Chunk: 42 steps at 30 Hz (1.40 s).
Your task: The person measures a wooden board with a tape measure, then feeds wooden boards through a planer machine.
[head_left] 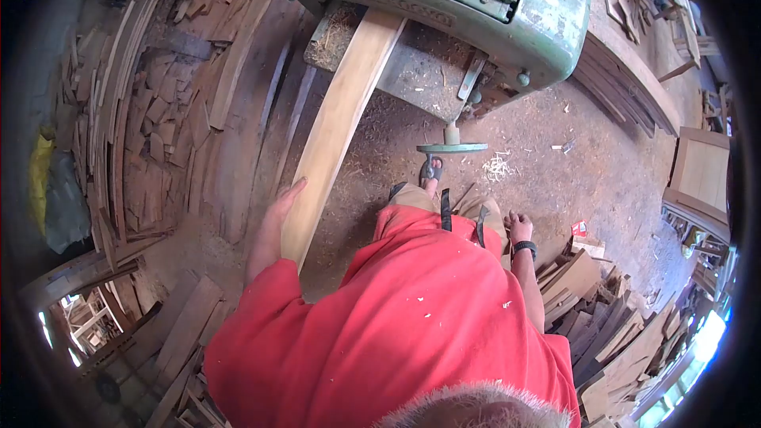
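A long, pale wooden board (341,115) slopes from the green planer (444,0) down to my left side, its far end under the machine's front. My left hand (287,202) is against the board's left edge near its close end, fingertips on the edge; part of the grip is hidden. The planer's metal bed (420,75) carries wood shavings beside the board. At my right side hangs my right hand (519,227), with a dark band on its wrist. Its fingers are loosely bent and slightly apart, with nothing visible in them.
A green handwheel (452,147) juts out below the bed, close to my foot. Offcuts (158,123) and long planks (238,63) are piled at the left. More scrap wood (587,293) lies behind my right hand. Shavings (498,166) litter the floor.
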### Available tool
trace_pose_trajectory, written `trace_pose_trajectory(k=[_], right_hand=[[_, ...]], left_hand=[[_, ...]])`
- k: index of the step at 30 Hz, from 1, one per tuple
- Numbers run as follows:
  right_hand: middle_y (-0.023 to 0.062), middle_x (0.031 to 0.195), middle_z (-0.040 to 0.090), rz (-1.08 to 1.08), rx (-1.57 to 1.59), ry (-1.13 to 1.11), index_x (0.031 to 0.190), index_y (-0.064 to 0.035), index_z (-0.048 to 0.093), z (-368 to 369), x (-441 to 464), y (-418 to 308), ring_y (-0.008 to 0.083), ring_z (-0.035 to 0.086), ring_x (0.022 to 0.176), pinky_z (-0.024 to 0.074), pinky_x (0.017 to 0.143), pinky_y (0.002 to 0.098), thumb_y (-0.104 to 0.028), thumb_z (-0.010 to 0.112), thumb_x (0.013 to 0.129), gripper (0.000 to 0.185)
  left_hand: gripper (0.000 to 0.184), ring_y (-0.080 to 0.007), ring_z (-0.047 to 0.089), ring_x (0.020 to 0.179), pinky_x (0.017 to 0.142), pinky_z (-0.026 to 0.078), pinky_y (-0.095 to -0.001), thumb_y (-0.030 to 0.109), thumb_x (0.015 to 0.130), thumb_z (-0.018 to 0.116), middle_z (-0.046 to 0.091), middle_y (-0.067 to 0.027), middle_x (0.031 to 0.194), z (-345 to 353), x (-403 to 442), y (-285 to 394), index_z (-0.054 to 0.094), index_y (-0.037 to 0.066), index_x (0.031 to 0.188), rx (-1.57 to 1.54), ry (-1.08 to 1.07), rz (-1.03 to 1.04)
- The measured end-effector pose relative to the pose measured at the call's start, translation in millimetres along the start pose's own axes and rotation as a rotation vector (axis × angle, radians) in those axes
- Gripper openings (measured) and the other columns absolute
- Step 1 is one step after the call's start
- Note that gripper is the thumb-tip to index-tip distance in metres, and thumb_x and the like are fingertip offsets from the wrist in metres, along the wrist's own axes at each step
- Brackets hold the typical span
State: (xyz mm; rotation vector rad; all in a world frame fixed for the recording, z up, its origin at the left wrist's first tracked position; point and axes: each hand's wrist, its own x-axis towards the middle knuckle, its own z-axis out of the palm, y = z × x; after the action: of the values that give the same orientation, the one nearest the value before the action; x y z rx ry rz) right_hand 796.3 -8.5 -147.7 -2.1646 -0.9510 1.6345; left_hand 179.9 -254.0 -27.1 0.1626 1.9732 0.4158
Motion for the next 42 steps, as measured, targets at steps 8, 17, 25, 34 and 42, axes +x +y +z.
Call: trace_pose_trajectory(k=[8,17,25,34,42], right_hand=[[0.0079,0.083,0.068,-0.075,0.117,0.056,0.099,0.0024,0.062,-17,14,-25,0.0141,0.065,0.07,0.0509,0.059,0.0281,-0.021,0.065,0.091,0.024],[0.0068,0.074,0.066,-0.172,-0.036,0.184,0.089,0.0046,0.065,-24,17,-33,0.0123,0.062,0.061,0.0488,0.053,0.0266,-0.024,0.069,0.088,0.029],[0.0104,0.078,0.069,-0.173,-0.133,0.246,0.091,0.0053,0.065,-50,46,-35,0.0142,0.066,0.067,0.0507,0.056,0.0285,-0.02,0.066,0.089,0.026],[0.0108,0.077,0.07,-0.056,-0.196,0.134,0.09,0.0038,0.066,-96,90,-68,0.0159,0.066,0.066,0.0524,0.06,0.0298,-0.021,0.066,0.088,0.025],[0.009,0.082,0.07,-0.024,-0.103,-0.022,0.096,-0.0006,0.062,-198,224,-40,0.0159,0.065,0.066,0.0488,0.054,0.0301,-0.027,0.062,0.091,0.027]], left_hand=[[0.085,-0.0257,0.033,0.14,0.116,0.022,-0.0386,0.062,0.086,0.055,0.04,-0.0164,0.148,14,-43,70,0.042,0.001,0.143,-0.002,0.034,0.031],[0.078,-0.0239,0.033,0.139,0.114,0.025,-0.0374,0.056,0.09,0.055,0.039,-0.0143,0.149,9,31,38,0.042,0.001,0.143,-0.083,-0.017,0.131],[0.091,-0.0294,0.042,0.133,0.111,0.03,-0.0386,0.067,0.083,0.056,0.049,-0.0222,0.139,16,49,51,0.048,-0.006,0.135,-0.069,0.035,0.223],[0.078,-0.0354,0.053,0.122,0.104,0.038,-0.0412,0.062,0.088,0.053,0.058,-0.0271,0.126,34,28,101,0.056,-0.006,0.126,0.088,0.244,0.272],[0.06,-0.0432,0.049,0.122,0.103,0.037,-0.0455,0.046,0.097,0.045,0.054,-0.031,0.126,145,-17,204,0.055,-0.007,0.123,0.467,0.886,0.242]])
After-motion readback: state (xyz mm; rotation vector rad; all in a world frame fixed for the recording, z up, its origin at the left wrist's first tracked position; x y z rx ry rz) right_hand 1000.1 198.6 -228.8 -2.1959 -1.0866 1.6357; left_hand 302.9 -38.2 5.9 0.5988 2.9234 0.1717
